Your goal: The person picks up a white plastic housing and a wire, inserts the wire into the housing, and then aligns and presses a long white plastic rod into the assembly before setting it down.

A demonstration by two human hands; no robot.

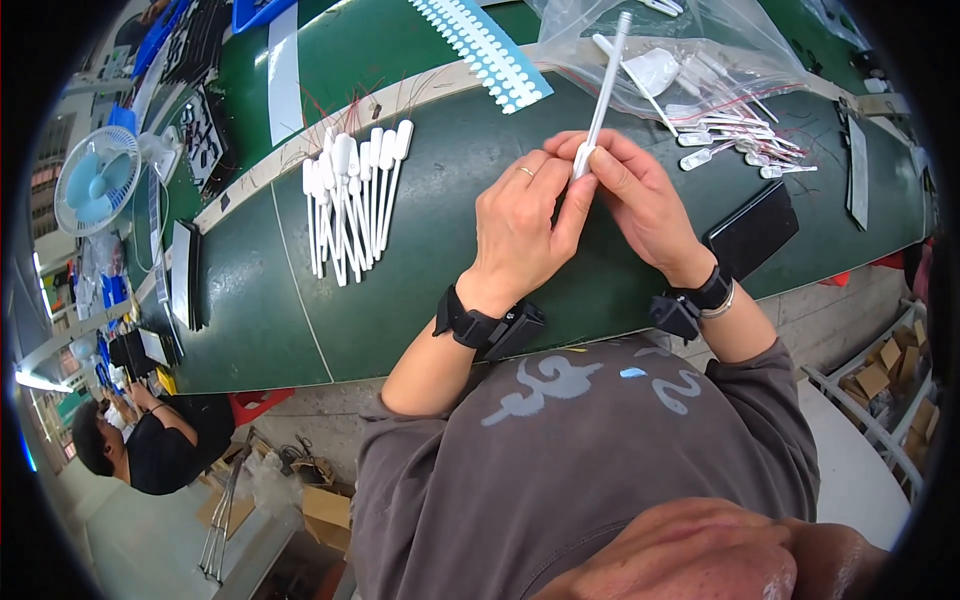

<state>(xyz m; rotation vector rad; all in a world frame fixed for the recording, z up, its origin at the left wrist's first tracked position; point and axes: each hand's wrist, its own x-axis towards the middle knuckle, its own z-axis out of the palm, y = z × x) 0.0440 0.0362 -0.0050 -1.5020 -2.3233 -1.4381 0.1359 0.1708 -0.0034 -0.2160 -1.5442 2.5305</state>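
Observation:
Above the green worktable [420, 160], my left hand [525, 220] and my right hand [645, 200] meet, fingertips together. Between them they pinch the lower end of a slim white plastic stick [607, 85], which points up and away from me. My fingers hide its lower end. Left of my hands lies a fanned row of white paddle-ended sticks [343, 160], with thin red wires behind their wide ends. To the right, a clear plastic bag [570, 45] lies spread, and small white wired pieces [745, 140] spill from its mouth.
A blue sheet of white stickers [485, 50] lies beyond my hands. Near the right table edge rests a black phone-like slab [755, 228]. A blue-bladed fan [98, 182] stands far left. At the lower left, another person [160, 440] sits by the table. Cardboard boxes [885, 365] fill a rack at right.

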